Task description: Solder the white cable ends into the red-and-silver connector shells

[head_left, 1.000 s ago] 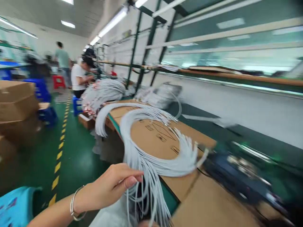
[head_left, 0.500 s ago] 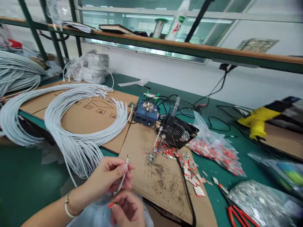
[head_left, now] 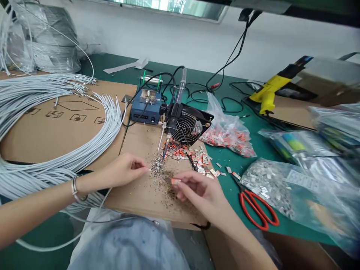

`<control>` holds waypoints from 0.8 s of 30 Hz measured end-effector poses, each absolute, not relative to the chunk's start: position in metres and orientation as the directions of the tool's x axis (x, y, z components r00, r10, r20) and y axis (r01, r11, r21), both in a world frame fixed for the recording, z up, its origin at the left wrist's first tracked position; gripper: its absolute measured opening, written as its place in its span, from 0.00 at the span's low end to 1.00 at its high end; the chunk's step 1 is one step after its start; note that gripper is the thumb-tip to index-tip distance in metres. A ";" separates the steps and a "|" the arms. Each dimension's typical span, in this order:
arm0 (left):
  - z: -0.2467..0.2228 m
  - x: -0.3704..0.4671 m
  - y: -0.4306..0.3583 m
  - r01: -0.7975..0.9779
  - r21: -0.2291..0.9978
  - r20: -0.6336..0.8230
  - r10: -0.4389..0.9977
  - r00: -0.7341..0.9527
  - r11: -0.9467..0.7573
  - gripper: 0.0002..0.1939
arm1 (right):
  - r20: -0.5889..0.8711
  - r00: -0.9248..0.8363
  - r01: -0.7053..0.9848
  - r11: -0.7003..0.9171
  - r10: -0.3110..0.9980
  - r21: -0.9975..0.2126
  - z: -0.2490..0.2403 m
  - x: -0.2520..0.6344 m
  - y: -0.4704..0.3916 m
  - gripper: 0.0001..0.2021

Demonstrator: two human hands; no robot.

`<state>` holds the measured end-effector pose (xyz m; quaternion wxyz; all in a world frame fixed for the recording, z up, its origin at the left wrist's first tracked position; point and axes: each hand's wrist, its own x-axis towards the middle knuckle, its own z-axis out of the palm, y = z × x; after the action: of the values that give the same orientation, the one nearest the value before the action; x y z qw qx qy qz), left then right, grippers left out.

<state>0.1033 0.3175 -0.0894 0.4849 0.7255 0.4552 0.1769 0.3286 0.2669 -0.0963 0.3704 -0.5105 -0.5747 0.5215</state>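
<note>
My left hand (head_left: 131,170) is closed in a pinch beside the small heap of solder bits (head_left: 156,166). A short pale end shows at its fingertips, and a white cable (head_left: 107,195) runs up under that wrist; the palm side is hidden. Between thumb and fingers of my right hand (head_left: 197,187) is a small orange-and-white connector (head_left: 176,181), held over dark crumbs on the cardboard. A soldering iron (head_left: 179,92) is clamped tip down above the heap, with a thin metal tube beside its tip. Loose orange and metal connectors (head_left: 201,159) lie just beyond.
A blue soldering station (head_left: 144,108) and a black fan (head_left: 187,127) stand behind. Coiled white cables (head_left: 92,144) cover the left. To the right are bags of connectors (head_left: 229,138) and metal parts (head_left: 267,183), red-handled scissors (head_left: 257,208) and a yellow heat gun (head_left: 271,90).
My view has tilted down and shifted right. My hands have moved from close together over my lap to apart over the cardboard, the left one up to the solder heap.
</note>
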 end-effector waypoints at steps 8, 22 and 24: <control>-0.087 0.122 0.343 0.399 0.899 -0.389 0.744 0.543 0.179 0.12 | -0.303 -0.264 0.006 -0.313 0.916 -0.950 -0.107 0.315 0.312 0.09; -0.092 0.124 0.345 0.321 0.916 -0.394 0.702 0.594 0.242 0.10 | -0.274 -0.289 -0.082 -0.309 0.917 -0.947 -0.112 0.316 0.313 0.12; -0.091 0.124 0.345 0.316 0.916 -0.393 0.700 0.597 0.245 0.09 | -0.272 -0.289 -0.088 -0.308 0.918 -0.947 -0.112 0.316 0.313 0.12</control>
<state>0.1242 0.3451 -0.0912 0.6647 0.5970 0.4253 0.1443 0.3157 0.3132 -0.1116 0.3786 -0.4609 -0.4502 0.6645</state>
